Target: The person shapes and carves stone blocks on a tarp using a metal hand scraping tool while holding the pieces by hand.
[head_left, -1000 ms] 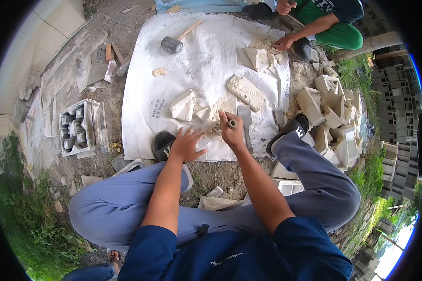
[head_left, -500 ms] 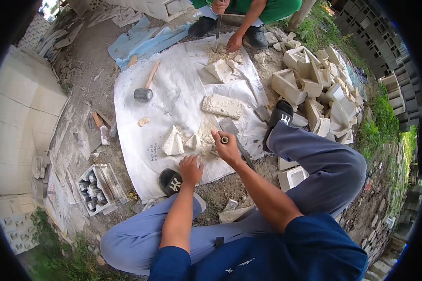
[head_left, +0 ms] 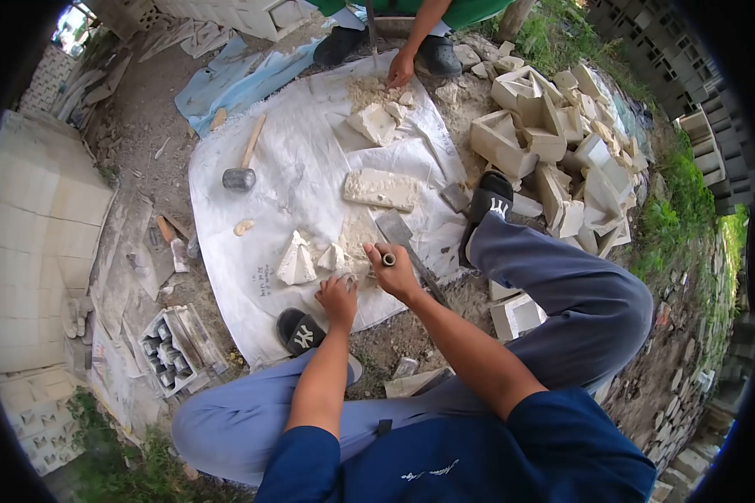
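Observation:
My right hand point(head_left: 397, 272) is wrapped round a tool with a round, hollow-looking end point(head_left: 388, 260), held over crumbs on the white sheet point(head_left: 298, 184). Beside it, my left hand point(head_left: 337, 299) rests near the sheet's front edge, close to a small pale chunk point(head_left: 333, 257); its fingertips are bent and whatever is under them is hidden. A larger pointed chunk point(head_left: 296, 261) lies to its left. Beyond the hands is a long pale block point(head_left: 382, 189). A flat grey metal bar point(head_left: 411, 251) lies to the right of my right hand.
A mallet point(head_left: 239, 178) lies on the sheet at the left. Across it, another person's hand point(head_left: 401, 69) touches rubble near an upright tool. Broken blocks point(head_left: 554, 126) are heaped at the right. A metal mould point(head_left: 169, 356) stands at the left. My sandalled feet flank the sheet's front.
The view has swung, shifting the scene. My left hand, spread flat earlier, has bent its fingers and sits nearer my right hand, which still grips the tool.

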{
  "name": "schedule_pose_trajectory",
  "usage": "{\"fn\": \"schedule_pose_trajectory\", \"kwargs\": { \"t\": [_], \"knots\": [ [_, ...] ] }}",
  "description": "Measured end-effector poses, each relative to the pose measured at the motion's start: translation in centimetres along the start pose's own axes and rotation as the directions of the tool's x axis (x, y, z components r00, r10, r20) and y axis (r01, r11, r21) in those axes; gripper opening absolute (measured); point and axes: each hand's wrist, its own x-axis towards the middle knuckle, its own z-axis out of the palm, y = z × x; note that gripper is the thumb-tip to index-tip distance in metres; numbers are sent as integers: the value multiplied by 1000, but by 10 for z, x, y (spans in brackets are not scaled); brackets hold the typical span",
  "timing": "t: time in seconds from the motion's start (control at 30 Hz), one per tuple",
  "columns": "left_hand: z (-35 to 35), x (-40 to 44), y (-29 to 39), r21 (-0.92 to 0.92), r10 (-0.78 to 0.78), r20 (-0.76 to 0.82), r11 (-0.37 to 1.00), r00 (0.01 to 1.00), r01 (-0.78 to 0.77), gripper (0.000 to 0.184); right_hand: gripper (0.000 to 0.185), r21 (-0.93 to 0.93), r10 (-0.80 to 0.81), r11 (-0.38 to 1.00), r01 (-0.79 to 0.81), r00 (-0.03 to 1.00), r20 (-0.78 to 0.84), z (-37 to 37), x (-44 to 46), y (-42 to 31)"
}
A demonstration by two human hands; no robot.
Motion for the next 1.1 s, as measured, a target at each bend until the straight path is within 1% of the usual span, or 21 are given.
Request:
{"fn": "schedule_pose_trajectory", "kwargs": {
  "t": [0.07,0.17,0.23,0.27,0.3,0.37,0.4,0.43,0.47,0.5,0.53,0.57,0.63,0.7,0.77,0.83,0.9,0.97,1.03,1.07,1.1],
  "knots": [
    [2,2,2,-4,-20,20,1000,1000,20,30,52,-32,-34,999,34,999,-6,1,-2,0],
    [8,7,4,-68,13,-7,998,1000,-13,26,51,0,-55,998,55,998,-6,0,1,1],
    [8,11,6,-222,58,3,973,998,-55,23,51,-5,-42,999,42,999,-12,-3,6,3],
    [8,13,7,-218,60,5,974,998,-57,23,51,-10,-28,1000,28,999,-15,-4,9,5],
    [9,15,8,-263,69,29,963,997,-59,24,51,-6,-27,1000,27,1000,-16,-5,11,7],
    [9,16,10,-305,80,49,950,996,-61,25,51,167,35,986,-21,996,-82,-7,15,9],
    [12,17,9,-371,69,47,927,997,-46,24,51,237,60,971,-28,990,-128,-8,14,5],
    [16,16,5,-435,57,49,900,997,-30,24,51,241,61,970,-29,990,-128,-9,12,2],
    [19,14,1,-431,56,50,902,997,-29,24,50,247,54,969,-21,991,-126,-10,11,-1],
    [18,14,0,-415,60,-34,907,998,-69,23,50,252,47,968,-15,991,-123,-10,11,-1],
    [17,12,0,-398,64,-116,911,991,-106,23,50,186,-18,982,43,991,-133,-6,13,-2],
    [16,10,-1,-401,60,-114,911,992,-101,23,50,183,-16,982,39,991,-129,-5,14,-3],
    [3,8,2,-426,-55,-91,905,994,11,20,51,159,-62,984,82,990,-126,-4,15,-21],
    [-3,9,0,-429,-86,-119,903,989,27,20,52,177,-44,982,65,992,-121,0,20,-38],
    [-5,11,-6,-430,-113,-147,902,983,39,21,52,222,-55,973,70,996,-74,4,21,-61],
    [-9,14,-10,-377,-154,-198,924,968,69,20,50,178,-84,980,89,996,-37,10,22,-71],
    [-15,16,-16,-422,-173,-228,905,958,62,20,52,90,-168,982,165,986,24,17,21,-77],
    [-25,14,-21,-460,-191,-257,886,947,54,20,53,108,-160,982,157,987,12,28,20,-66],
    [-22,16,-29,-551,-213,-294,835,932,16,21,53,46,-118,992,116,992,48,37,22,-20],
    [-20,14,-34,-540,-206,-255,841,945,38,22,51,-18,-212,977,212,977,-35,37,21,1],
    [-23,17,-34,-539,-204,-263,842,943,32,22,51,-15,-220,976,219,975,-36,33,29,7]
  ]
}}
